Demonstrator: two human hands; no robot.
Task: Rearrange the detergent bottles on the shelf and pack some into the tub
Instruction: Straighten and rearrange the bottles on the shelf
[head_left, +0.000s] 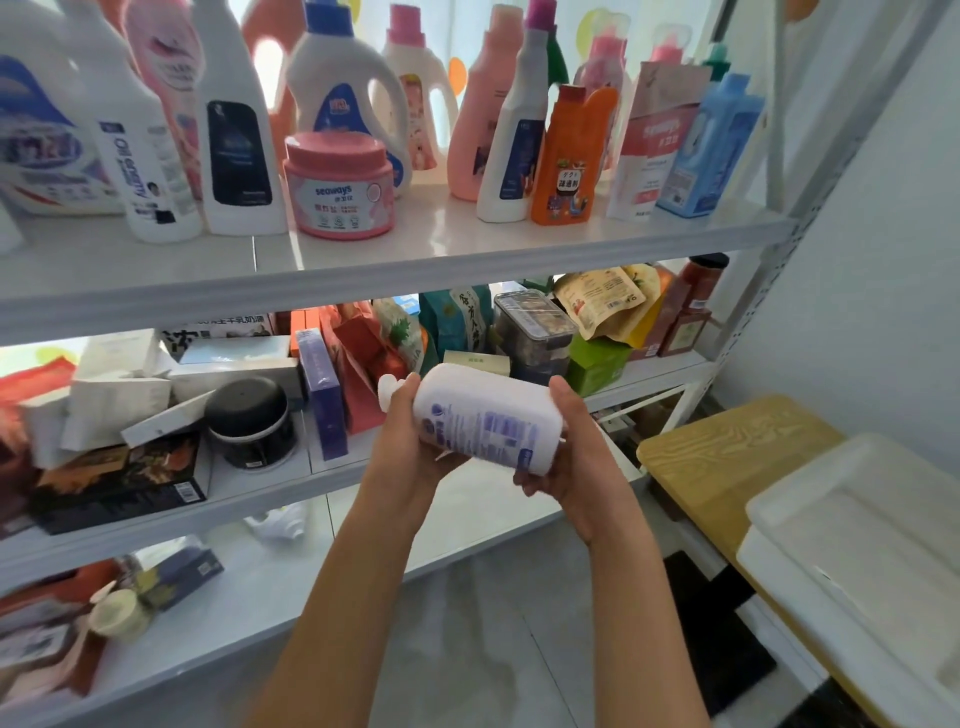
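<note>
A white detergent bottle with a purple label lies sideways between my hands, in front of the middle shelf, its cap pointing left. My left hand grips its neck end from below. My right hand holds its base, fingers curled round it. Several detergent bottles stand on the top shelf, among them a pink jar, an orange pouch and a blue bottle. The white tub sits at the lower right on a wooden stool.
The middle shelf holds boxes, a black jar and food packets. The lower shelf carries a small jar and boxes. A white wall and the shelf's upright post stand at right. Grey floor lies below.
</note>
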